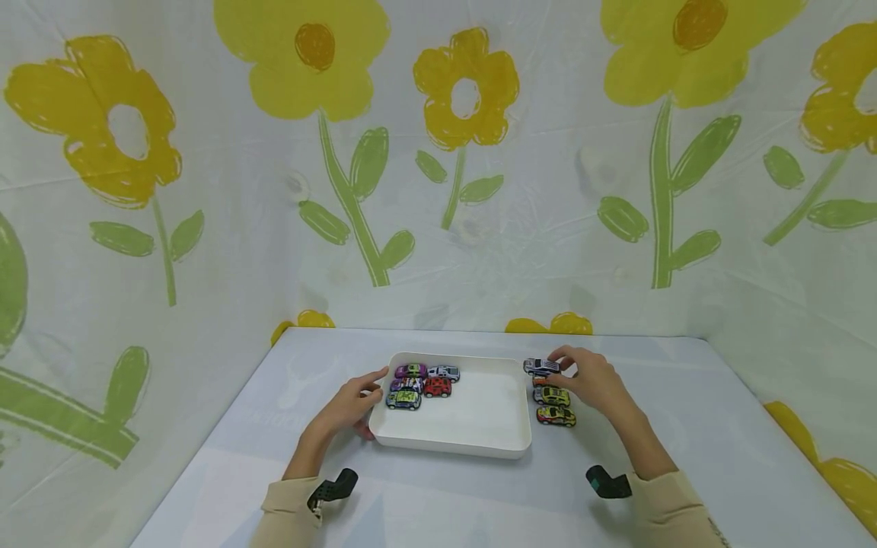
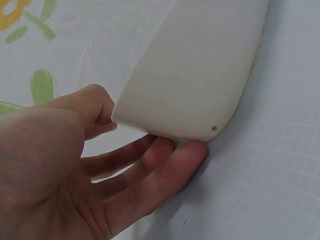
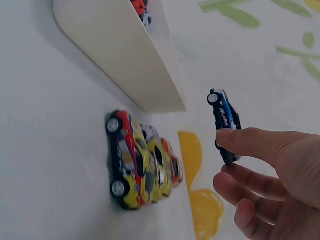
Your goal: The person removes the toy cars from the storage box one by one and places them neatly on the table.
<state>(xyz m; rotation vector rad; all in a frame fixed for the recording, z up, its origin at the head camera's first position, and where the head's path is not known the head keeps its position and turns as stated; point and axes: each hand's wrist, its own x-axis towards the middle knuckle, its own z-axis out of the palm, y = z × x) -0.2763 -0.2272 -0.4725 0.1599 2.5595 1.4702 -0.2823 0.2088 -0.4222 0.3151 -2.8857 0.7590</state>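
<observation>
While I watch over the head feed, the right hand pinches a silver car between thumb and fingers, off the table beside the far right corner of a white tray. On the right wrist view I make out white lettering along its dark blue side, too small to read surely.

The left hand grips the tray's left end, its fingers curved against the wall.

Beyond the tray's right edge I count an orange car, a yellow car and a red-and-yellow car in a row; their markings blur. Five small cars sit together toward the tray's far left corner, their decals illegible to me.
</observation>
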